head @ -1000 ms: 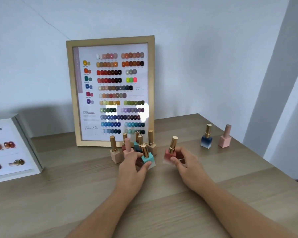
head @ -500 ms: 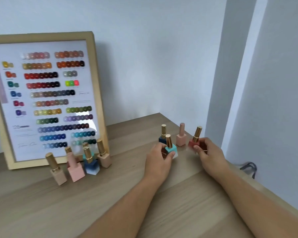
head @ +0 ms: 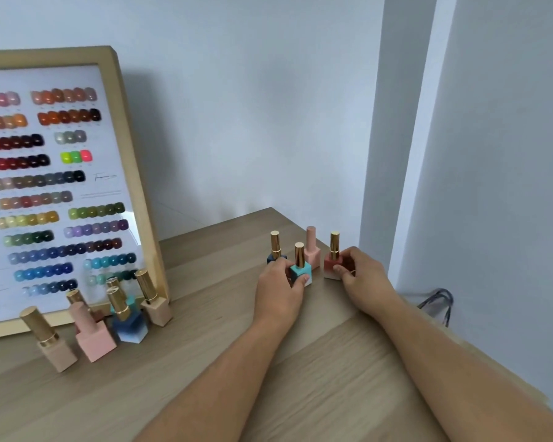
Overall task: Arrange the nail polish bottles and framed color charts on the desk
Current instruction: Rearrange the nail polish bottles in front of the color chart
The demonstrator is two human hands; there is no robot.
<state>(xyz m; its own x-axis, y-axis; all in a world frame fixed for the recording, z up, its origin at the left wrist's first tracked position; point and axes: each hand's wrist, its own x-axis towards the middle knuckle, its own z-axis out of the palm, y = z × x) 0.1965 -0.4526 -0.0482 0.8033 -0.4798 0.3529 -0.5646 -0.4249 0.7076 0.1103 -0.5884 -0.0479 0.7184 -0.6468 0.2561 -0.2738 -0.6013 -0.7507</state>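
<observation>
Left hand [head: 280,283] pinched the teal bottle [head: 300,272] by its square base, thumb across the front. Right hand [head: 363,275] curled round the base of the coral bottle [head: 332,266]. Both bottles were upright, at or just above the desk [head: 332,387]; contact beneath them could not be told. Close behind stood a dark blue bottle [head: 275,243], its base partly hidden by the left fingers, and a pale pink bottle [head: 312,250], seen between the two held ones. Well apart to the left, a group of bottles [head: 122,317] stood before the framed colour chart [head: 131,186], which leaned against the wall [head: 253,106]. A cable [head: 438,303] lay beyond the desk's right edge.

Judged step: seating the two held bottles into the corner group. It would be done well by keeping each grip low on the base, setting the base flat, leaving a gap to each neighbour, and opening the fingers sideways so the tall caps were not knocked. The coral bottle sat near the desk edge and called for care.
</observation>
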